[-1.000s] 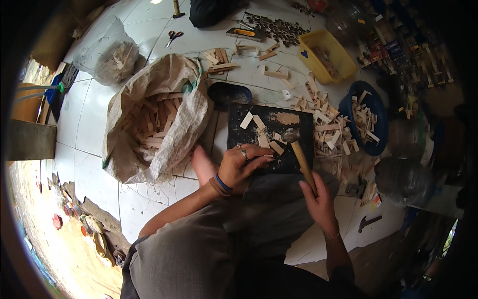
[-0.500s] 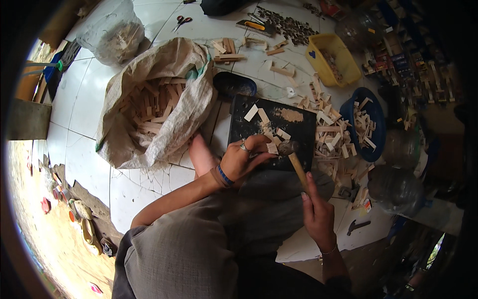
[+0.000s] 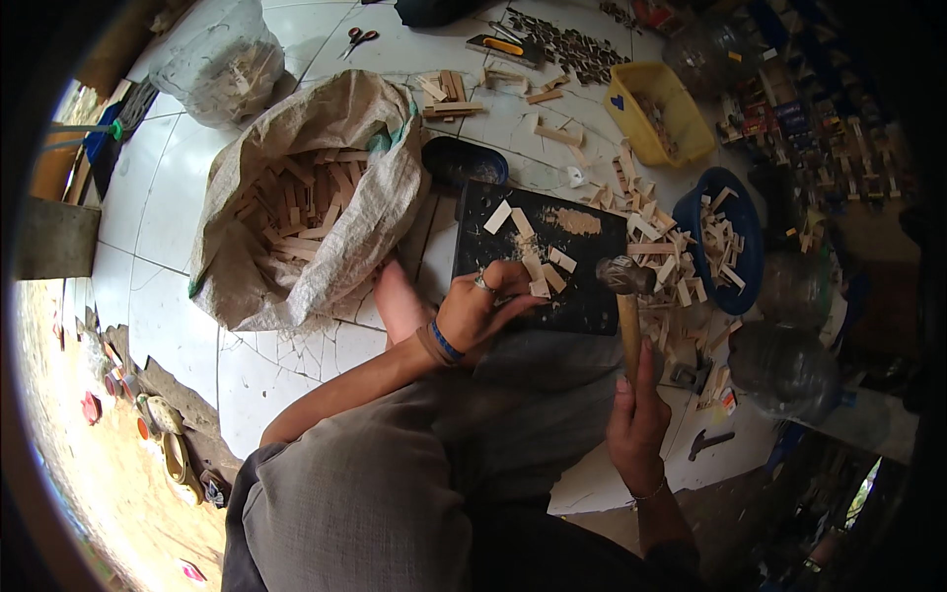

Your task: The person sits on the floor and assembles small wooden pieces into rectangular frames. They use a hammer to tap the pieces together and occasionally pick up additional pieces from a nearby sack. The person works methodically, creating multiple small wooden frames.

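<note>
wooden piece juts from the pinching left hand

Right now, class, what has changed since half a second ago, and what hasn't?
The hammer swung right, its head now away from the left hand, by the right edge of the black board. The right hand still grips it; the left hand still holds a wood piece. The sack and blue basin stayed put.

Left hand: wore 1 silvery ring.
Left wrist: carried blue and brown bands.
Right wrist: had 1 thin, pale bracelet.
Trousers: were loose, grey, visibly woven.
Foot: was bare.
</note>
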Action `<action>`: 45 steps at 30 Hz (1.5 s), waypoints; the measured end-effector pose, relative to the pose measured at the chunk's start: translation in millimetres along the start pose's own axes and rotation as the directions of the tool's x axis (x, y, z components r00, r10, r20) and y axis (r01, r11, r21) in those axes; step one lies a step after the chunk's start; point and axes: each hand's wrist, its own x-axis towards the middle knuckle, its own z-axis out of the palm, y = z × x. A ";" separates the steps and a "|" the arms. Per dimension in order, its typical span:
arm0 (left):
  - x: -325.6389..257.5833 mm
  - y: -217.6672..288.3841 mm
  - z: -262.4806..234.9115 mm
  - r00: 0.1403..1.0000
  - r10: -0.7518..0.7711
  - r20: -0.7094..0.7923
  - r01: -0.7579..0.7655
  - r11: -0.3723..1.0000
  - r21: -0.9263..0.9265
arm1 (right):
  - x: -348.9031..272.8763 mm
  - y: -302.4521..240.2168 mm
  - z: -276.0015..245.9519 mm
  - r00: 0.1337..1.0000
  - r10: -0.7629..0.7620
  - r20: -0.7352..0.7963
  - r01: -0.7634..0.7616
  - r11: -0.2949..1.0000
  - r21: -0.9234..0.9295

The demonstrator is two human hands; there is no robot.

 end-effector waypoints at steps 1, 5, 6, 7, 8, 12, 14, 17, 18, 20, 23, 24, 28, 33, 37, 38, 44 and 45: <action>0.5 -0.1 -0.8 1.000 -0.001 -0.001 0.001 1.000 0.014 | 0.4 0.9 2.1 0.998 -0.029 -0.054 0.029 1.000 0.008; 1.1 -0.3 -0.8 1.000 0.003 -0.008 -0.003 1.000 0.011 | 0.2 9.1 5.4 0.956 0.029 0.292 0.008 0.992 -0.126; 0.8 0.2 0.5 1.000 0.001 -0.010 -0.001 1.000 -0.006 | -0.9 11.8 3.8 0.980 -0.006 0.199 0.030 0.992 -0.120; 1.3 0.4 0.7 0.999 -0.008 -0.031 0.008 1.000 -0.009 | -2.3 13.8 2.2 0.991 -0.017 0.134 0.031 0.994 -0.105; 0.4 1.3 1.9 0.999 -0.024 -0.043 0.023 1.000 -0.020 | -5.8 14.5 0.9 0.998 0.011 0.067 -0.007 0.998 -0.064; 0.9 1.1 0.4 0.999 -0.047 -0.001 0.047 0.999 -0.008 | -6.0 18.8 15.8 0.977 -0.209 -0.032 0.207 0.976 -0.070; 1.2 -0.4 0.3 0.999 -0.046 -0.015 0.046 0.999 0.010 | -4.6 20.9 21.9 0.987 -0.123 0.101 0.131 0.989 -0.067; 0.8 -2.5 2.1 0.998 -0.028 -0.064 0.028 1.000 0.010 | -6.8 21.9 18.6 0.995 -0.095 0.044 0.097 0.994 -0.044; -0.4 -1.9 3.6 0.997 -0.022 -0.078 0.022 1.000 0.001 | -9.2 20.5 16.2 0.999 -0.038 -0.024 0.038 0.999 -0.025; -2.0 -1.3 4.5 0.997 -0.045 -0.056 0.044 0.999 -0.003 | -13.7 16.4 13.8 0.994 -0.061 -0.087 0.058 0.997 -0.042; -0.4 -2.5 2.0 0.997 -0.062 -0.054 0.063 0.998 0.016 | -7.9 13.4 26.3 0.989 -0.133 0.067 0.135 0.990 -0.034; -0.5 -2.4 1.9 0.995 -0.071 -0.065 0.073 0.997 0.030 | -7.1 12.3 25.2 0.989 -0.131 0.069 0.133 0.990 -0.034; -0.1 -2.5 3.3 0.998 0.000 -0.068 0.003 0.999 0.039 | -11.9 6.3 11.7 1.000 -0.012 -0.015 0.011 1.000 -0.002; -2.4 -3.6 2.0 0.997 -0.069 -0.043 0.070 0.997 0.030 | -10.6 14.1 24.3 0.998 -0.061 -0.005 0.061 0.998 0.001; -1.0 -5.9 -1.5 0.996 -0.063 -0.057 0.068 0.994 0.080 | -4.1 33.0 29.4 0.999 -0.033 0.041 0.035 0.997 -0.068; -2.2 -5.1 -0.9 0.996 -0.069 -0.055 0.072 0.996 0.053 | -6.9 36.5 22.2 0.999 -0.031 -0.028 0.028 0.995 -0.094; 4.4 -8.0 -5.0 0.994 0.012 -0.106 -0.008 0.999 0.032 | 25.4 68.8 45.0 0.978 0.175 -0.117 -0.182 0.982 -0.053; 4.6 -8.6 -6.6 0.996 -0.019 -0.091 0.019 1.000 0.005 | 31.8 73.8 56.9 0.977 0.134 -0.168 -0.145 0.988 -0.055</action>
